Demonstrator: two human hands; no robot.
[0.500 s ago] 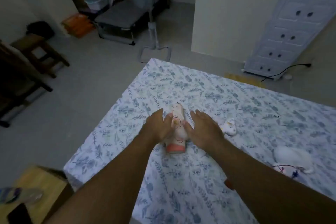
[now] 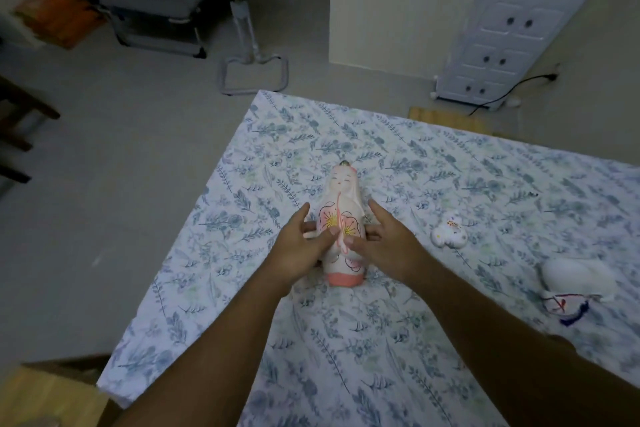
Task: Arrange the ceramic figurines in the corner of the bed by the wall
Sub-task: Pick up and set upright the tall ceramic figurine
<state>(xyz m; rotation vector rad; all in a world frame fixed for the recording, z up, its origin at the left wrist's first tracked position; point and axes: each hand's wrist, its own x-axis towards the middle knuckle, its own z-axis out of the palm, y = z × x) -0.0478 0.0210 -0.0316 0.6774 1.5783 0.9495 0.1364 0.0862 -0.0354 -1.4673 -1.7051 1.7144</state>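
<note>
A tall white ceramic doll figurine (image 2: 341, 199) with a pink flower and pink base lies on its back on the floral bed sheet (image 2: 381, 340), head pointing away from me. My left hand (image 2: 299, 248) grips its left side and my right hand (image 2: 382, 244) grips its right side, thumbs resting on the front. A small white cat figurine (image 2: 449, 235) lies on the sheet just right of my right hand. A larger white figurine (image 2: 576, 279) with red and blue markings lies further right, near the frame edge.
The bed's far corner (image 2: 263, 95) points toward a fan stand (image 2: 254, 74) on the grey floor. A white panel (image 2: 512, 21) leans on the wall beyond the bed, with a black cable (image 2: 509, 90). A folding cot (image 2: 156, 3) stands far left.
The doll figurine has turned face up between my hands, so its face and flower now show. Both hands have closed in around its sides. The view has tilted lower.
</note>
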